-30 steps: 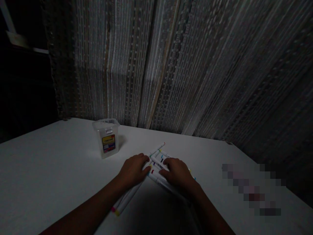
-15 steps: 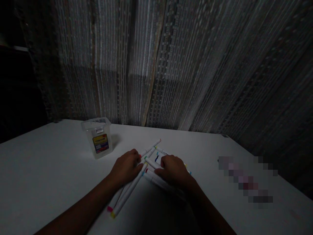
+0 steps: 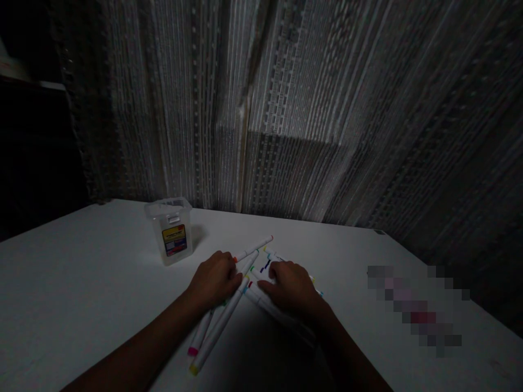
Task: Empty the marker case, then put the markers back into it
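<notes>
A loose pile of white markers (image 3: 255, 249) with coloured caps lies on a white table (image 3: 81, 288). My left hand (image 3: 214, 280) rests on the left side of the pile with its fingers curled over several markers. Two long markers (image 3: 212, 333) stick out from under it toward me. My right hand (image 3: 291, 286) lies on the right side of the pile, fingers bent down onto the markers there. The two hands sit close together, a few marker tips showing between them. The light is dim.
A clear plastic tub (image 3: 171, 237) with a yellow label stands upright to the back left of the pile. A ribbed, striped wall (image 3: 286, 109) rises right behind the table. A pixelated patch (image 3: 412, 310) covers part of the table's right side.
Both hands have drawn slightly closer together over the pile, and the two long markers under my left hand have slid toward me. The view has shifted a little.
</notes>
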{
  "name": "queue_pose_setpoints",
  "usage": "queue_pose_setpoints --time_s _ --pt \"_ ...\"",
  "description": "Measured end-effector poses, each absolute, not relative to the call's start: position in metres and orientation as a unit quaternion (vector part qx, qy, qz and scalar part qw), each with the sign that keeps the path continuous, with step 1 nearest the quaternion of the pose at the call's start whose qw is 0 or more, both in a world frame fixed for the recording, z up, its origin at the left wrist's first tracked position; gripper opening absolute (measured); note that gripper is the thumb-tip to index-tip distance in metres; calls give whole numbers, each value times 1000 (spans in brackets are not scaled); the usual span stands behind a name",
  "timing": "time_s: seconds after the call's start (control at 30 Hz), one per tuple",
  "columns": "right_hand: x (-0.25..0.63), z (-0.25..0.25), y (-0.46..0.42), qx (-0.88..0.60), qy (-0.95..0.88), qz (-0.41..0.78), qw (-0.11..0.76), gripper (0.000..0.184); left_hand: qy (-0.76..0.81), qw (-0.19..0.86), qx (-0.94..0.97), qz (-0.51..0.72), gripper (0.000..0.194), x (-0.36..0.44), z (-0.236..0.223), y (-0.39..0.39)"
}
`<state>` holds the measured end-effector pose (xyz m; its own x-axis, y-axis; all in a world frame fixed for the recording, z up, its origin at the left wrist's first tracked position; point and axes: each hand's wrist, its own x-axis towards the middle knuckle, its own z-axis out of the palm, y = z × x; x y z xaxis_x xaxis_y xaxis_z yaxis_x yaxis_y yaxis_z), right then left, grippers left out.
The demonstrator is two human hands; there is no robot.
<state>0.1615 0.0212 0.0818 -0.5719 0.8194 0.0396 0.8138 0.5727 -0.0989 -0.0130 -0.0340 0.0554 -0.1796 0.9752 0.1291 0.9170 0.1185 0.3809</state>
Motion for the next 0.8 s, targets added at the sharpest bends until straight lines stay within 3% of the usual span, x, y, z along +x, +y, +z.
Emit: queue_pose_setpoints --time_s 0.1,0.2,0.37,0.5,0.63,0.8 --pt "157 86 14 -420 -905 68 -2 36 742 68 638 192 19 -13 56 -34" --pt "154 85 12 -399 -914 61 -25 31 738 80 644 188 22 -13 57 -35" --pt "159 75 21 -439 -898 34 18 27 721 88 660 194 20 -12 56 -36" --pt "161 73 23 -451 -891 29 47 26 697 77 676 224 29 -14 45 -33" --pt "157 74 16 -387 -919 49 56 34 670 79 705 218 40 -18 35 -30" --pt "152 67 12 -303 -951 36 56 31 671 70 710 201 32 -16 39 -31"
